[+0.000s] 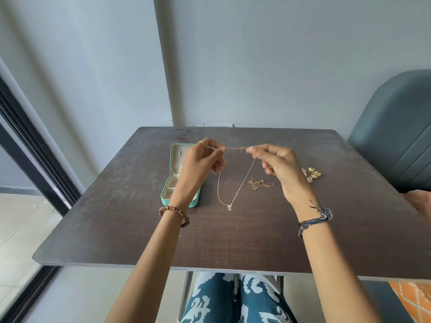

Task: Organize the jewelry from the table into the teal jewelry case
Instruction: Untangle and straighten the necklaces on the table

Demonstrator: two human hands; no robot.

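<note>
A thin gold necklace [242, 183] with a small heart pendant [230, 207] hangs above the table, its clasp ends stretched between my two hands. My left hand [200, 164] pinches one end and my right hand [277, 166] pinches the other. The teal jewelry case [173, 183] lies open on the table just left of my left hand, partly hidden by my wrist; its cream compartments show. A second gold chain [258, 184] lies bunched on the table under my right hand. Several gold earrings [312, 174] sit to the right of it.
The dark wooden table [210, 241] stands against a grey wall. A grey-blue chair [396, 141] stands at the right edge. A dark window frame [35, 159] runs along the left. Another person's hand [419, 201] shows at the far right.
</note>
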